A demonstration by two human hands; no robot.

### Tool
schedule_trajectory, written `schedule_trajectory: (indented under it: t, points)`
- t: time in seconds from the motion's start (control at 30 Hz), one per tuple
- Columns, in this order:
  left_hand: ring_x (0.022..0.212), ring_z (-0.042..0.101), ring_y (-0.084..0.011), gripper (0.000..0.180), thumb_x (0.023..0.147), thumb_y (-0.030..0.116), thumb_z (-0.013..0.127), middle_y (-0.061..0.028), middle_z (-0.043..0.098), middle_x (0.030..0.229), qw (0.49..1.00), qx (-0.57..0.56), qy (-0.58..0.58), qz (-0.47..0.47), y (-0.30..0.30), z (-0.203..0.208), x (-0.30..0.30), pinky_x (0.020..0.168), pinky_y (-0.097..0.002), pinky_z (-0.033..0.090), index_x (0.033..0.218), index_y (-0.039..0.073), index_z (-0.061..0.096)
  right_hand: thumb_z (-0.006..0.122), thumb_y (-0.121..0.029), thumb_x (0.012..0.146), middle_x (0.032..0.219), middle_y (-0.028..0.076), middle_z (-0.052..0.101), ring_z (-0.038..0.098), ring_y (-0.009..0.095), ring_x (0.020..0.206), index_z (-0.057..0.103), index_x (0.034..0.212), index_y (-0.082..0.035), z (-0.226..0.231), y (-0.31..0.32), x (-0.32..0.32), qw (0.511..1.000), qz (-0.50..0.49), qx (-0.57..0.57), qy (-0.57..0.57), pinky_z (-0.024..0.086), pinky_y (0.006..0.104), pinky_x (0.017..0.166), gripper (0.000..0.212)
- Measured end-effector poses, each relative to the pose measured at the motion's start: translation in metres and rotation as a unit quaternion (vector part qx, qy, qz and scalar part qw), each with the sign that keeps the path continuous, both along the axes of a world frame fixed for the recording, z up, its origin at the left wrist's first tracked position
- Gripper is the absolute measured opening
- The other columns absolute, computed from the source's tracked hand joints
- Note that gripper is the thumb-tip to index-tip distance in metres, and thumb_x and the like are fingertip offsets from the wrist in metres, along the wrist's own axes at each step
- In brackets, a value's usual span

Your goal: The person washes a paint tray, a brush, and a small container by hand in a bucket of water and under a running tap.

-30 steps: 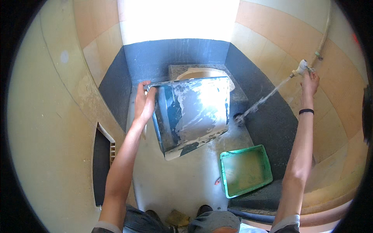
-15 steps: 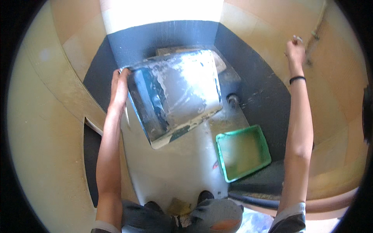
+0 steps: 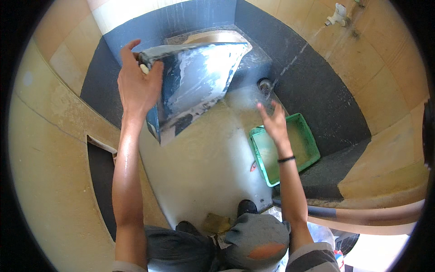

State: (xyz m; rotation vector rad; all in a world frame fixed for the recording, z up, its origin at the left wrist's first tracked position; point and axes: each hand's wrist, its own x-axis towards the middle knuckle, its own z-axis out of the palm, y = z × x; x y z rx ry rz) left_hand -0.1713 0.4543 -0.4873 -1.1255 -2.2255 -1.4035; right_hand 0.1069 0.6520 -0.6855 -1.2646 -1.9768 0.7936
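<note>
A rectangular metal panel point(image 3: 199, 77), wet and streaked with what looks like suds, is tilted up at the far middle of the floor. My left hand point(image 3: 139, 88) grips its upper left corner, thumb toward the face and index finger raised. Something small and pale shows by the fingers there, too small to name. My right hand point(image 3: 275, 122), slightly blurred, is held over the far edge of a green basin point(image 3: 309, 129) with fingers apart and nothing in them. Water runs in a thin stream from a white tap point(image 3: 337, 16) on the right wall.
Behind the panel is a pale basin-like thing point(image 3: 217, 37), partly covered. A round dark fitting point(image 3: 264, 85) sits near the wall base. A red scrap point(image 3: 253, 167) lies beside the green basin, a brownish block point(image 3: 216, 223) between my feet. Dark-based tiled walls point(image 3: 335, 99) close in both sides.
My right hand has come down from the tap to the green basin, and water now flows where none showed before. My left hand has tilted the panel more steeply.
</note>
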Motion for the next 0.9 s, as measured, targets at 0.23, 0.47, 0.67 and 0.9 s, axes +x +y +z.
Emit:
schedule_trajectory:
  t: [0.23,0.47,0.67,0.9]
  points:
    - [0.099,0.069,-0.0423,0.076,0.077,0.014,0.067,-0.0258,0.066,0.112,0.983,-0.068,0.146,-0.090,0.003,-0.002,0.027,0.087,-0.0471,0.056,0.146,0.008,0.037,0.088,-0.030,0.075,0.146,0.033,0.042,0.040,0.043,0.140,0.030,0.150,0.009,0.095,-0.036,0.004,0.935,0.031,0.348,-0.058,0.033,0.0455,0.118,0.102]
    - [0.089,0.072,-0.0444,0.071,0.083,0.022,0.071,-0.0274,0.070,0.108,0.990,-0.051,0.126,-0.047,0.002,-0.013,0.005,0.083,-0.0480,0.057,0.144,0.006,0.037,0.070,-0.015,0.088,0.095,0.021,0.069,0.071,0.034,0.082,0.056,0.115,0.001,0.057,-0.053,0.007,0.985,-0.028,0.170,-0.019,0.056,0.0450,0.071,0.035]
    - [0.111,0.067,-0.0299,0.053,0.094,0.027,0.067,-0.0251,0.067,0.124,0.987,0.059,0.146,0.024,-0.040,0.024,-0.053,0.096,-0.0395,0.051,0.140,0.005,0.050,0.067,-0.033,0.090,0.092,0.026,0.072,0.072,0.043,0.091,0.075,0.090,-0.001,-0.210,-0.113,0.044,0.900,0.114,-0.061,-0.416,0.059,0.0488,0.082,0.032]
    - [0.125,0.061,-0.0308,0.051,0.101,0.028,0.060,-0.0243,0.061,0.136,0.964,0.013,0.223,0.143,-0.064,0.039,-0.044,0.105,-0.0433,0.047,0.147,0.009,0.047,0.060,-0.015,0.094,0.112,0.019,0.072,0.073,0.033,0.102,0.075,0.102,-0.002,-0.284,-0.106,0.044,0.848,0.091,-0.101,-0.513,0.063,0.0460,0.074,0.022]
